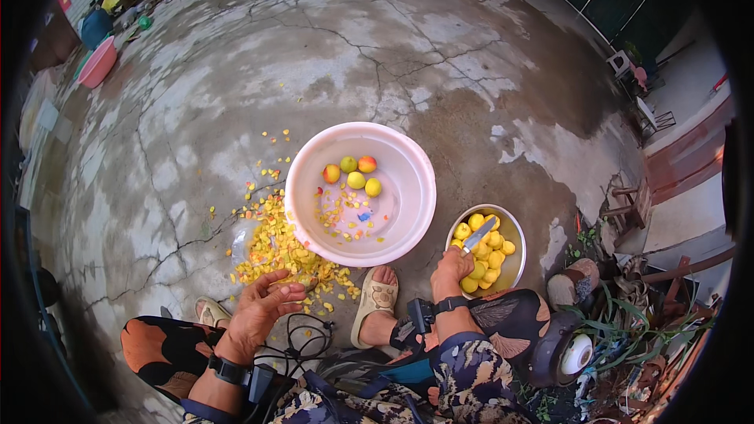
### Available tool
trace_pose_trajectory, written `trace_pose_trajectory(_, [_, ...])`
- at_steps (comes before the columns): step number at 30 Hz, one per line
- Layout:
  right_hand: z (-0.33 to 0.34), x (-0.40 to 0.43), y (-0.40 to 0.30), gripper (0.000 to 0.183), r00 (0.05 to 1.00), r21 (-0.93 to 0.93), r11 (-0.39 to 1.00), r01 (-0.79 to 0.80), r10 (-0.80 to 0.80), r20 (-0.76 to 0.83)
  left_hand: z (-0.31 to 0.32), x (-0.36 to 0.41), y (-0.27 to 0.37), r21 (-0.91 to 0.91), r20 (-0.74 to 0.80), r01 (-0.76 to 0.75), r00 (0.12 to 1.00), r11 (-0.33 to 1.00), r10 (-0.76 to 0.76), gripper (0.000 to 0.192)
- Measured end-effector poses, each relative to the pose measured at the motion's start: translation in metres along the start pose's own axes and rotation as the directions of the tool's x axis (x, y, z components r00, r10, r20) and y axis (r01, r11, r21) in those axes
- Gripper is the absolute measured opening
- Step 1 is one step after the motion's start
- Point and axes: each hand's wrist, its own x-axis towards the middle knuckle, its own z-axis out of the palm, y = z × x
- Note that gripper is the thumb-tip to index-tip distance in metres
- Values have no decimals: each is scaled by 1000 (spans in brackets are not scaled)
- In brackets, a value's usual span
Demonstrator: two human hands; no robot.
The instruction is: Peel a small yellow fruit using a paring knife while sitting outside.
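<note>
My right hand [450, 271] grips a knife [480, 234], its blade lying over a metal bowl [521, 247] that holds several peeled yellow fruits [495, 259]. Palm partly up and fingers apart, my left hand [268, 303] holds nothing. It is over the near edge of a heap of yellow peel pieces [274, 241] on the ground. Between and beyond the hands stands a large pink plastic basin [412, 212]. Inside it are several unpeeled fruits [356, 180], red-orange and yellow-green, with scattered bits of peel and a small blue mark.
Cracked concrete [235, 70] surrounds the basin. Black cables [303, 335] lie between my sandalled feet. To the right are a log [574, 282], a wooden stool [630, 209] and green plants. A second pink basin [99, 63] leans at the far left, near a blue container [96, 28].
</note>
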Motion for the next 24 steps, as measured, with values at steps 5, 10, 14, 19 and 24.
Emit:
trace_pose_trajectory(5, [40, -42, -28, 11, 853, 173, 944, 282, -330, 405, -5, -2, -4, -10, -2, 9, 1000, 1000, -9, 48])
trace_pose_trajectory(10, [97, -46, -20, 22, 770, -3, 942, 335, -272, 578, -17, -3, -9, -35, -45, 32, 998, 999, -33, 43])
trace_pose_trajectory(14, [139, -40, 0, 30, 749, -207, 866, 456, -247, 615, -25, -7, -15, -72, -103, 50, 993, 996, -58, 41])
trace_pose_trajectory(19, [180, -38, 17, 56, 504, -258, 513, 818, -426, 751, -33, -12, -13, -102, -177, 64, 981, 993, -82, 41])
trace_pose_trajectory(24, [205, -34, 26, 56, 533, -402, 358, 843, -446, 719, -37, -14, -9, -134, -235, 47, 969, 990, -77, 41])
